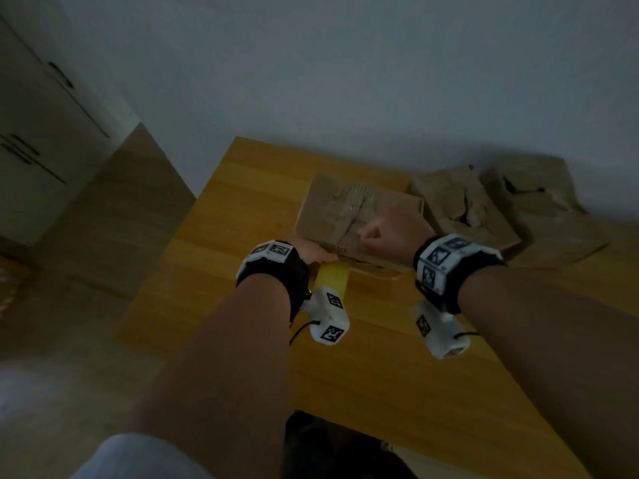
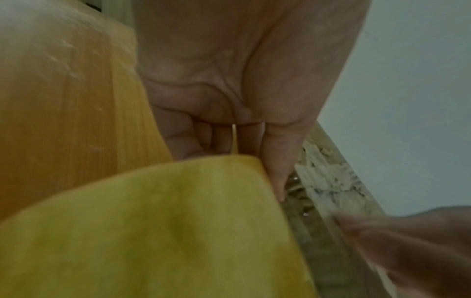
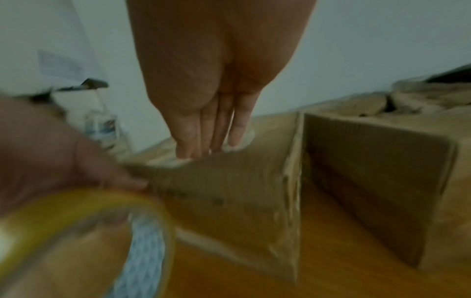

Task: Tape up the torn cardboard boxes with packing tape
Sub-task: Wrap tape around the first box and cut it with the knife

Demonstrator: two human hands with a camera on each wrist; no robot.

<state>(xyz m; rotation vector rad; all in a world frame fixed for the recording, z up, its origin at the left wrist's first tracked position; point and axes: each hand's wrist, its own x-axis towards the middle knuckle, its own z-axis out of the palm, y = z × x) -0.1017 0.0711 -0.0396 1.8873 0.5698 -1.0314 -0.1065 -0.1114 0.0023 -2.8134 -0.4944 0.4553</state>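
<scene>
A flat cardboard box (image 1: 332,216) with a taped, crumpled seam along its top lies mid-table. My left hand (image 1: 320,255) grips a yellow roll of packing tape (image 1: 332,278) at the box's near edge; in the left wrist view the fingers (image 2: 224,139) curl round the tape roll (image 2: 153,231). My right hand (image 1: 368,233) rests on the box top by the seam, its straight fingers (image 3: 191,141) pressing down near the front edge. The box's front wall (image 3: 229,201) and a side flap (image 3: 382,181) show in the right wrist view, with the tape roll (image 3: 89,231) beside them.
Two more torn cardboard boxes (image 1: 463,205) (image 1: 539,205) sit at the back right of the wooden table (image 1: 380,375), against the pale wall. White cabinets (image 1: 38,133) stand to the left across the floor. A dark shape sits below the table's near edge.
</scene>
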